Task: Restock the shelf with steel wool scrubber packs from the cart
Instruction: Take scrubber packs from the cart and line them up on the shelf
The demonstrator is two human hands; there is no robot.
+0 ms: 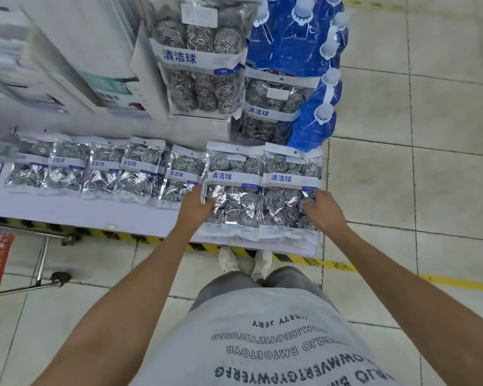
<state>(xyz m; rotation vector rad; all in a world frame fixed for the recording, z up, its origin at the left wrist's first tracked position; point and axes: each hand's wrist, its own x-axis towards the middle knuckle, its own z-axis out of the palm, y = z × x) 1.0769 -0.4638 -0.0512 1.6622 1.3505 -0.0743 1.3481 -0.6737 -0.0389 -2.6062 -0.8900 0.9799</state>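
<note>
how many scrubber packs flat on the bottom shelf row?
7 visible: five overlapping in the left run, and two at the right end under the hands. More may be stacked beneath.

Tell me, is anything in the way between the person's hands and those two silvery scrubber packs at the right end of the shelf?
Nothing visible. The left hand already grips the left edge of one clear plastic pack of steel wool balls, and the right hand holds the neighbouring pack at its right side. Both packs lie on the white shelf.
</note>
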